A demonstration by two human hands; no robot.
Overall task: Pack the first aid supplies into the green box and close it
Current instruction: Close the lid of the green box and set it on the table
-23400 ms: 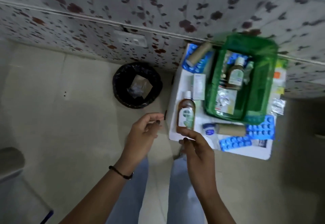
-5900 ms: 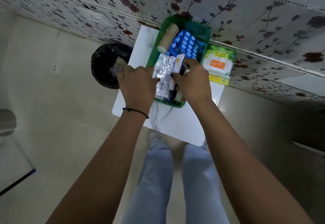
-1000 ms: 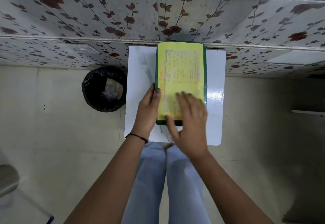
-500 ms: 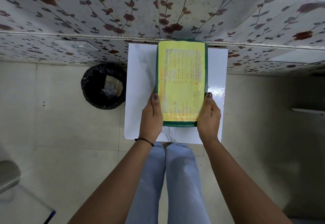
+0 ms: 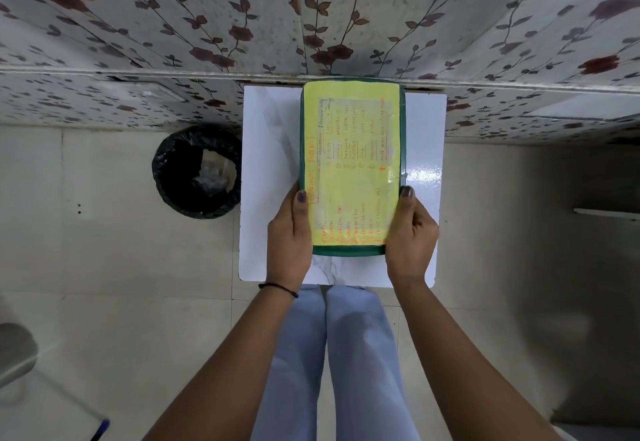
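The green box (image 5: 349, 250) stands on the small white table (image 5: 266, 149), its lid down. A yellow handwritten sheet (image 5: 353, 163) covers the lid. No supplies show outside the box; its contents are hidden. My left hand (image 5: 289, 236) grips the box's near left side, thumb on the lid's edge. My right hand (image 5: 410, 232) grips the near right side the same way.
A black-lined waste bin (image 5: 197, 172) stands on the tiled floor left of the table. A floral-patterned wall (image 5: 311, 24) runs right behind the table. My legs in light blue trousers (image 5: 332, 354) are below the table's near edge. A grey object (image 5: 15, 350) sits at far left.
A second ago my right hand lay flat on the lid; it has moved to the box's right side. Both hands now hold the closed box, nearly unmoved over the last half second.
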